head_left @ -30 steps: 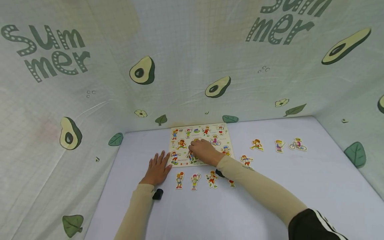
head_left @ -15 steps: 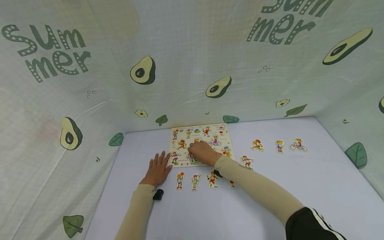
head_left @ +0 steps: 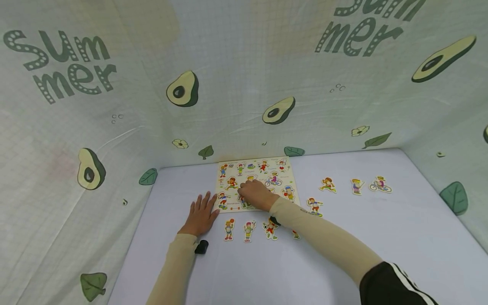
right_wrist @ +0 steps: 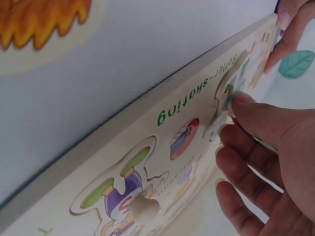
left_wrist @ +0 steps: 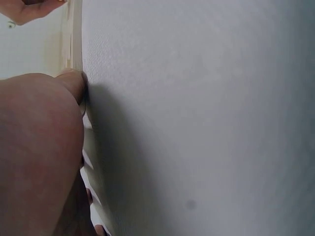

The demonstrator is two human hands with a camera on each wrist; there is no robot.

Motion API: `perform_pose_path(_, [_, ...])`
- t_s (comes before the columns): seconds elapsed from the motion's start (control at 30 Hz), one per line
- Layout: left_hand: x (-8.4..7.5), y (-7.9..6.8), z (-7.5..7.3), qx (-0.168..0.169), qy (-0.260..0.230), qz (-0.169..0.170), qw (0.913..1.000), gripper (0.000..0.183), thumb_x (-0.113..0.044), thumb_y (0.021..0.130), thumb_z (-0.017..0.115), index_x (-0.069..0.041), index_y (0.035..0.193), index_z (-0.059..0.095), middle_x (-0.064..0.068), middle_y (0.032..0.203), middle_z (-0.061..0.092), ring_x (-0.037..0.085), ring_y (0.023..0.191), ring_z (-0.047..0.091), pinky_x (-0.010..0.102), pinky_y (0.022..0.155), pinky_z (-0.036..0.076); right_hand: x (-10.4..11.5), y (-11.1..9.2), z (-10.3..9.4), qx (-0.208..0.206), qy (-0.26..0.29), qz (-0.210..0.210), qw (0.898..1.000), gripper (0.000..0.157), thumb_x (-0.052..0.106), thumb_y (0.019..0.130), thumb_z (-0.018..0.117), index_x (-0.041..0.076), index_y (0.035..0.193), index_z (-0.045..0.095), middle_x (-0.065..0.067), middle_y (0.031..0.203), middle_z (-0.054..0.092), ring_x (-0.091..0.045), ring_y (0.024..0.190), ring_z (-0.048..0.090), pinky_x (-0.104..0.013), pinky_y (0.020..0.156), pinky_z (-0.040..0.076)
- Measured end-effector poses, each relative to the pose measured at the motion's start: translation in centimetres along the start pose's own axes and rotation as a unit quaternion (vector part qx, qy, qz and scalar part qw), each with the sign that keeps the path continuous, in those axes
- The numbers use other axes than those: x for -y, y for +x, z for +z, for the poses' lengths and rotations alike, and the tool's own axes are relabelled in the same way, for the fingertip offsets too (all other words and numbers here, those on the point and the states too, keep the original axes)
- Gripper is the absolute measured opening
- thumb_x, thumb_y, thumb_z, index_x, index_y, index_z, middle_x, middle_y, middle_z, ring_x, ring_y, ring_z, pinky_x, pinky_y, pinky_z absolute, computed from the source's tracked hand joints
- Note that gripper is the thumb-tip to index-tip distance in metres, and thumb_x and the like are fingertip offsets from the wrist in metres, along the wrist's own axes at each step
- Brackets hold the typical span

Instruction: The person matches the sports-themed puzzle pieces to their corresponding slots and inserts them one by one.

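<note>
A pale puzzle board with sports figures lies at the back of the table. My right hand is over its lower middle. In the right wrist view, the right hand's thumb and index finger pinch a roller-skating puzzle piece at the board's recess; part of the piece is hidden by the thumb. A knobbed figure piece sits nearer in the board. My left hand rests flat with fingers spread at the board's left edge, its thumb touching the lower left corner.
Loose puzzle pieces lie in front of the board, among them a ball player and a footballer. To the right are a skateboarder, a runner, a sword figure and a cyclist. A printed cloth hangs behind.
The right wrist has shifted slightly to the left while its fingers stay over the same spot on the board. The left hand and the loose pieces have not moved.
</note>
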State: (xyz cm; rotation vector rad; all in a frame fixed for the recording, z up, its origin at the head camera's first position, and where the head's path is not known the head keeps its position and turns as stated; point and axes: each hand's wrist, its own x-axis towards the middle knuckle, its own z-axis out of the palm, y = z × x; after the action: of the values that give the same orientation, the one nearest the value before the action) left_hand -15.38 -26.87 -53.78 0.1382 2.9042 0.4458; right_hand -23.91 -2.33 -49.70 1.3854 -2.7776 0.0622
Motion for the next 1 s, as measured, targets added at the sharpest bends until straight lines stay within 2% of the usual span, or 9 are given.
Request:
perform_pose_path(0.3, [-0.7,-0.1,-0.5,0.005,0.014,-0.004,0.9999,0.063,-0.035,0.114,0.046,-0.008,0.168,0.027,0.022,0.176,0.014,0.050,0.161,0.006,0.067,0.128,0.006,0.1,-0.2,-0.2,-0.001,-0.026,0.002,1.000,0.018,0.023,0.100,0.077,0.013,0.116,0.076,-0.003,0.110,0.075,-0.022,0.103,0.070,-0.038,0.093,0.058])
perform_pose_path(0.5, [-0.9,0.0,-0.5,0.001,0.007,0.000,1.0000,0.063,-0.033,0.114,0.047,-0.007,0.168,0.027,0.022,0.175,0.015,0.050,0.161,0.006,0.067,0.128,0.005,-0.3,-1.1,-1.1,-0.011,-0.042,0.006,0.999,0.022,0.027,0.099,0.078,0.014,0.117,0.076,-0.002,0.111,0.074,-0.019,0.103,0.070,-0.037,0.090,0.058])
perform_pose_path(0.7, [-1.1,-0.2,-0.9,-0.002,0.002,0.003,1.0000,0.062,-0.032,0.113,0.047,-0.006,0.167,0.029,0.024,0.175,0.016,0.051,0.160,0.007,0.067,0.128,0.006,-1.0,-3.3,-2.4,-0.062,-0.018,0.012,0.998,0.018,0.019,0.095,0.082,0.013,0.111,0.076,-0.002,0.105,0.072,-0.020,0.098,0.069,-0.037,0.085,0.057])
perform_pose_path(1.0, [-0.9,-0.6,-1.0,0.011,0.001,-0.010,0.9999,0.064,-0.036,0.114,0.044,-0.008,0.169,0.025,0.022,0.176,0.012,0.049,0.161,0.003,0.066,0.128,0.002,-2.6,-7.6,-3.2,-0.091,-0.007,0.057,0.994,0.018,0.016,0.093,0.084,0.012,0.108,0.076,-0.002,0.105,0.071,-0.022,0.097,0.068,-0.039,0.083,0.057])
